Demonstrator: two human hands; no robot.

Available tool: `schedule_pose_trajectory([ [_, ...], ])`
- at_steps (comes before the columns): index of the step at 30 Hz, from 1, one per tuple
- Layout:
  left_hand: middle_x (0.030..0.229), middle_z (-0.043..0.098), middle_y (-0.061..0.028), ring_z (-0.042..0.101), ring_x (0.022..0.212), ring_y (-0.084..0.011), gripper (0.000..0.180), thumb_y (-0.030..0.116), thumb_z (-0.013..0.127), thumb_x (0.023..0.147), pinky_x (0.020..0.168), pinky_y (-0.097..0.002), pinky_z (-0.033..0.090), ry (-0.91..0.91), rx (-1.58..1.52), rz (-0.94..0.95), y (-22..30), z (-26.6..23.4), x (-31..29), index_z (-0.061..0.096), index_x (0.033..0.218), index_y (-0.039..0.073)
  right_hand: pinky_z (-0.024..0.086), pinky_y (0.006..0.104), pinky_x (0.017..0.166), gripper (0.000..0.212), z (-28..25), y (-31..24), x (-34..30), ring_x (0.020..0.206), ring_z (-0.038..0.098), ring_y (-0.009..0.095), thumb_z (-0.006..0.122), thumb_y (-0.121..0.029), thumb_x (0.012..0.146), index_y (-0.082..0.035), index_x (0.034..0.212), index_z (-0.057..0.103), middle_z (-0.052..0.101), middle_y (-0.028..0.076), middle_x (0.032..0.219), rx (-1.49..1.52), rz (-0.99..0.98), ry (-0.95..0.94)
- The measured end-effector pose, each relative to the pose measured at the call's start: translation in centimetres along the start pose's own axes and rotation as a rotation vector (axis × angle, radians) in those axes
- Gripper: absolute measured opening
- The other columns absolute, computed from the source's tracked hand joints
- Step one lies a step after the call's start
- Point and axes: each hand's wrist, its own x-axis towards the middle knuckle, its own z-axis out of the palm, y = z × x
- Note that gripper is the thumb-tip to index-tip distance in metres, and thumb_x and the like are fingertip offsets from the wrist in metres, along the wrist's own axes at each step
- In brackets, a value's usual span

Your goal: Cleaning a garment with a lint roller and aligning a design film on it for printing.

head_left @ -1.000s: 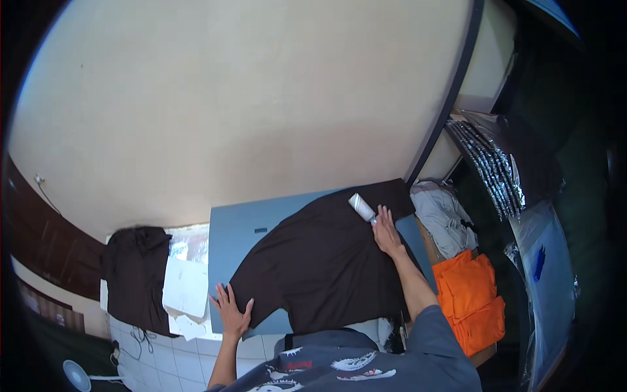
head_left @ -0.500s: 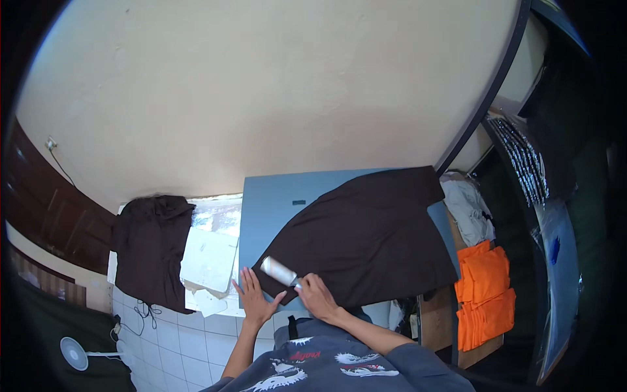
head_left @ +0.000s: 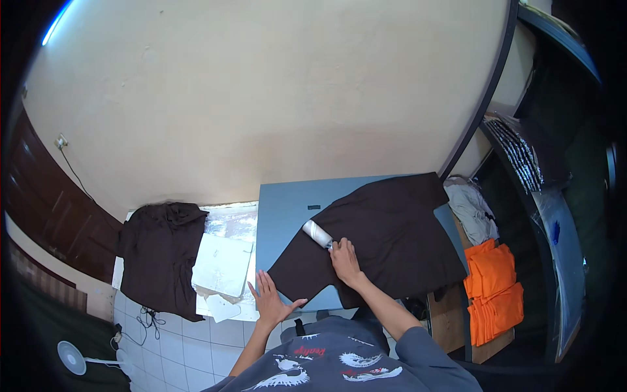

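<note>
Step in hand, by the look: rolling over dk brown garment [head_left: 405, 235], spread on blue-grey counter [head_left: 281, 219], sleeve [head_left: 297, 271] twd L. R hand [head_left: 346, 261]: grip clamped on handle end of white roller [head_left: 317, 234]; roller at garment's far edge, abt where sleeve joins body. L hand [head_left: 270, 306]: fingers splayed apart, nothing held, at counter's near L edge; thumb by sleeve corner, can't tell if pressing. Next move prob. calls for roller flat, light pressure, L hand steadying sleeve end so cloth doesn't ruck.
</note>
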Motion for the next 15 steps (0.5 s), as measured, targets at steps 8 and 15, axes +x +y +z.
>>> schedule_pose_trajectory([
  [8,0.167,0.001,-0.0338,-0.008,0.158,-0.0419,0.155,0.092,0.066,0.063,0.120,-0.0654,-0.011,-0.023,-0.082,-0.051,-0.7,0.5,-1.0,0.007,0.156,-0.018,0.048,0.0454,0.082,0.020,1.0,-5.1,-5.7,0.091,0.056,0.037,0.061,-0.015,0.099,0.004,0.104,0.063,0.054,0.021,0.099,0.258,-0.154,0.003],
  [15,0.165,-0.004,-0.0374,-0.007,0.156,-0.0475,0.164,0.090,0.074,0.054,0.120,-0.0683,0.004,-0.100,-0.076,-0.132,-0.3,0.0,-0.7,-0.002,0.158,-0.012,0.046,0.0442,0.078,0.019,1.9,-5.5,-6.1,0.087,0.055,0.034,0.062,-0.016,0.096,0.002,0.102,0.059,0.052,0.019,0.095,0.045,-0.334,-0.050],
])
